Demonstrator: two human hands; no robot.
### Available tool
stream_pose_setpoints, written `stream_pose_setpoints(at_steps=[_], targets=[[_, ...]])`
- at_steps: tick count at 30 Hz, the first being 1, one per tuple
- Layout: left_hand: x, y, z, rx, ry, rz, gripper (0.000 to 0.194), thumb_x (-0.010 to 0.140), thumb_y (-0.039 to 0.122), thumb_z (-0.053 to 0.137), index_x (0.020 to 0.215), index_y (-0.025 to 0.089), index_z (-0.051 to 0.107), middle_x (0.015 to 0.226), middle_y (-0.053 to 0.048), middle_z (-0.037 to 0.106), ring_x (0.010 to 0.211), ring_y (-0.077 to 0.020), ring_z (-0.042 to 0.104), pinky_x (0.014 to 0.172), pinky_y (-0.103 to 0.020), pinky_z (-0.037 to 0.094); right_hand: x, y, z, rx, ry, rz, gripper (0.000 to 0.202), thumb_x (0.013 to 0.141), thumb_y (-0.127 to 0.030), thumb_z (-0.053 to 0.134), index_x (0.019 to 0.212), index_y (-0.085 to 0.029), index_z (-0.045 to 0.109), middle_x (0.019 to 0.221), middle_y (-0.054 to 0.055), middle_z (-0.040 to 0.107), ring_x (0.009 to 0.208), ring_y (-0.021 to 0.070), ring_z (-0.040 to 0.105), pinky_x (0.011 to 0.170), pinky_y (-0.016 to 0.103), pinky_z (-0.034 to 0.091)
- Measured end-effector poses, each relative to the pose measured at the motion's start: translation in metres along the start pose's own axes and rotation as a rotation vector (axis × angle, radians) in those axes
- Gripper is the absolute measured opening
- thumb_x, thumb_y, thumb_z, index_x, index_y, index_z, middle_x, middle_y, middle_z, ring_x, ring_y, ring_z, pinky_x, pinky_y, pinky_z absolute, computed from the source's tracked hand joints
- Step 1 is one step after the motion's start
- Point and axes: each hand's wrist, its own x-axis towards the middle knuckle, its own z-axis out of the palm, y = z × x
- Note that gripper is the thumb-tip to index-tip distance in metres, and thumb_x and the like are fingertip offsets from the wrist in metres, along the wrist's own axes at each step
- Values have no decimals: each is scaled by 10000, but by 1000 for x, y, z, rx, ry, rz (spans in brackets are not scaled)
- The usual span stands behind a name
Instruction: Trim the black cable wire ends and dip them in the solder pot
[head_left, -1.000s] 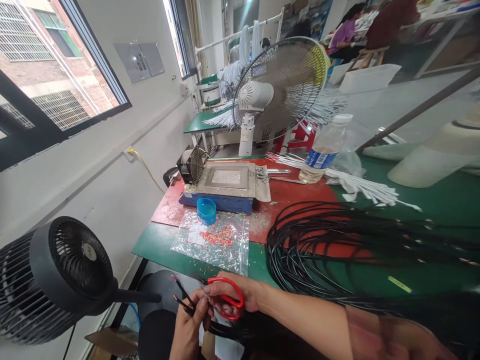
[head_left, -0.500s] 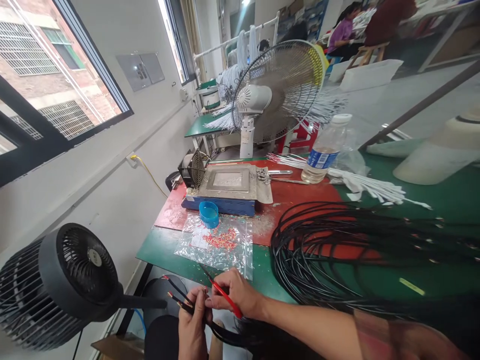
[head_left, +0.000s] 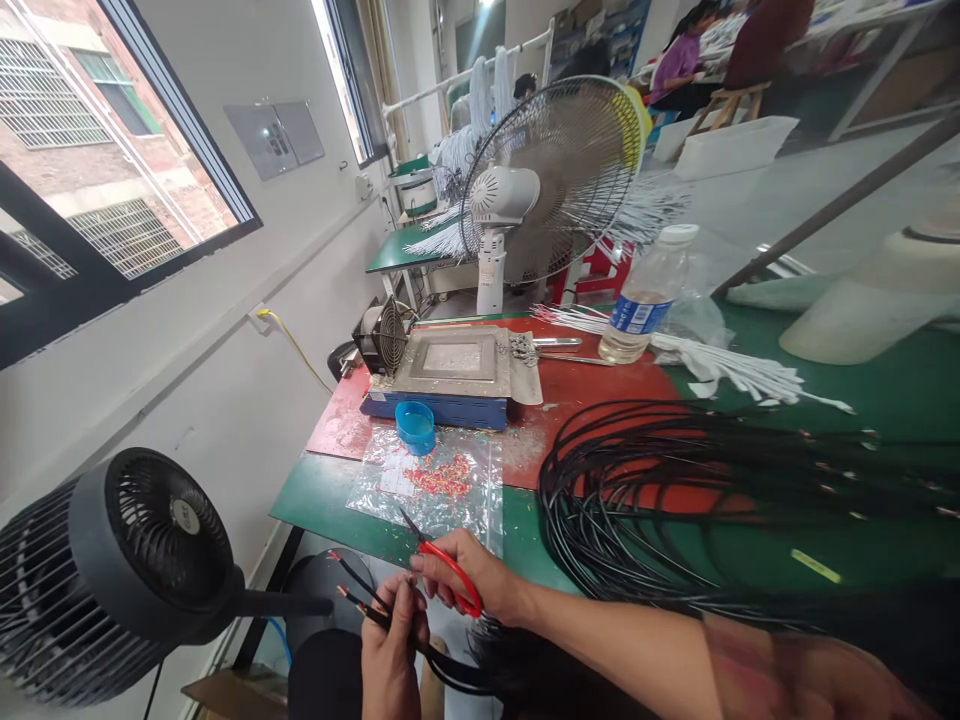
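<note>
— What has the left hand (head_left: 391, 655) got?

— It is closed around two thin black wires (head_left: 360, 592) with reddish tips, which stick out up and to the left, just off the near edge of the green table (head_left: 315, 490).

— And the right hand (head_left: 469, 580)?

— Touching the left one, fingers clenched through the red handles of the scissors (head_left: 442, 570) (the dark blades point away, toward the table).

— Beyond the hands?

— A clear plastic bag (head_left: 431, 485) with red bits on it lies just past them, a blue cap (head_left: 415, 422) at its far edge, then a blue and metal machine (head_left: 450, 372). To the right sprawls a big coil of black cables (head_left: 675, 490). Farther off stand a water bottle (head_left: 645, 295) and a white fan (head_left: 551, 185); a black fan (head_left: 142, 550) sits near left.
</note>
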Motion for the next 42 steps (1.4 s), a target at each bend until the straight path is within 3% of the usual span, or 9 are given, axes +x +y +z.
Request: stream_pose_setpoints(at_steps=[26,38,42], targets=[[-4,5,4,-6,-51,11,229,749,379,514,674,165,548,516,48,455,485,-44,341,492,-198,275,1,-1,0,98,-60,75,446,716,-521,581,562,-102,559,389,-57,423,308,30,334,313,161,228],[-6,8,10,-68,-2,-5,209,729,377,546,708,169,554,491,65,416,475,-39,314,475,-178,264,-4,-3,2,-306,99,-204,373,735,-431,593,542,-112,582,453,-29,461,437,55,394,421,169,290],[-7,9,11,-97,-2,-15,199,732,373,543,712,175,549,482,70,407,471,-37,316,471,-172,270,-6,-3,3,-288,80,-180,380,737,-453,591,573,-111,611,455,-32,450,438,56,383,425,172,285]])
